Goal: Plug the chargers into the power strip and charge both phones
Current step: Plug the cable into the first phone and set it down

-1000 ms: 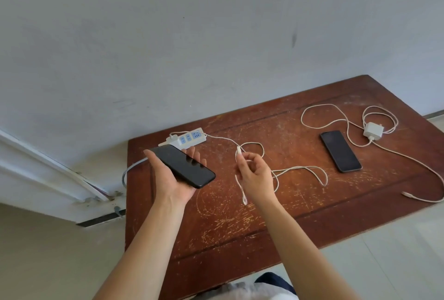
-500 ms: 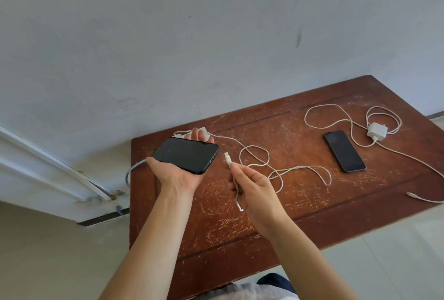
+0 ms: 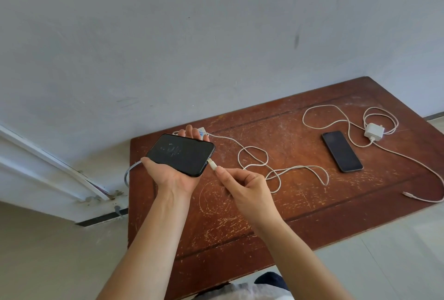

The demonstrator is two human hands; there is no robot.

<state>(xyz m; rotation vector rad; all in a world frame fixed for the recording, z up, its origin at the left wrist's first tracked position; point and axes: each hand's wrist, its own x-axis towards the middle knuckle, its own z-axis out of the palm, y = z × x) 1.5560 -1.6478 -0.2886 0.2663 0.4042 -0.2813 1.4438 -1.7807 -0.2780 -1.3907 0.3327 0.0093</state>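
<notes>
My left hand (image 3: 174, 179) holds a black phone (image 3: 180, 154) flat, screen up, above the table's left end. My right hand (image 3: 242, 183) pinches the white connector (image 3: 212, 163) of a charging cable (image 3: 254, 155); its tip touches the phone's right short edge. That cable runs back to the white power strip (image 3: 203, 131), mostly hidden behind my left fingers. A second black phone (image 3: 342, 151) lies on the table at the right. Beside it sits a loose white charger block (image 3: 373, 132) with its own cable (image 3: 408, 162) trailing to the table's right edge.
The worn brown wooden table (image 3: 276, 218) stands against a grey wall. The power strip's grey cord (image 3: 129, 171) hangs off the table's left edge toward the floor. Pale floor tiles lie to the right and front.
My left hand turned the phone flat and lifted it over the power strip. My right hand brought the connector left until its tip reached the phone's edge.
</notes>
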